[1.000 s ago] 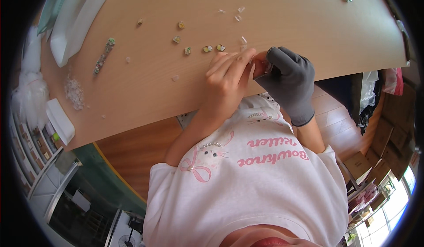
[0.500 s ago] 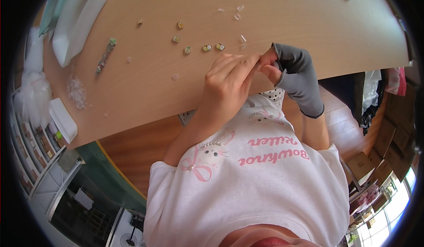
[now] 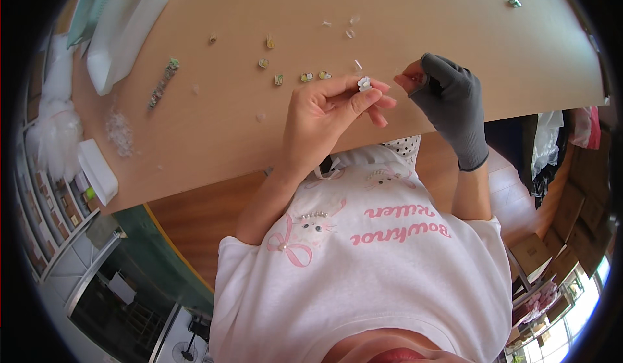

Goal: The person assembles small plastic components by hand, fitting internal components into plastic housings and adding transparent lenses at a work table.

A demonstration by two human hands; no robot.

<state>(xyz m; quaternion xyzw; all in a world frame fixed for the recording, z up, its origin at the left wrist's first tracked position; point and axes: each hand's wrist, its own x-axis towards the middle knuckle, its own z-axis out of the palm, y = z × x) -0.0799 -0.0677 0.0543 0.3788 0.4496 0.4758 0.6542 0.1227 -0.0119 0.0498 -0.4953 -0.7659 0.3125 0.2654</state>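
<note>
My bare left hand (image 3: pixel 322 117) pinches a small white flower-shaped piece (image 3: pixel 364 84) between thumb and fingers, above the near part of the table. To its right, my right hand (image 3: pixel 452 100) wears a grey glove with bare fingertips. Its thumb and fingertips are pressed together; anything between them is too small to make out. The two hands are apart. Just beyond my left hand lie two small yellow-and-white charms (image 3: pixel 315 76) side by side. Other small charms, one of them green and white (image 3: pixel 278 79), are scattered to their left.
Clear plastic bits (image 3: pixel 350 34) lie farther back on the wooden table (image 3: pixel 428 12). At the left are a slim tube of small pieces (image 3: pixel 163 84), a heap of clear bits (image 3: pixel 119 134), a white tray (image 3: pixel 128 32) and a small white box (image 3: pixel 97 171). A green piece (image 3: pixel 514 2) sits far right.
My hands have separated: the right one moved right and away from the left. My left hand has turned, bringing the white flower-shaped piece in its fingers into sight.
</note>
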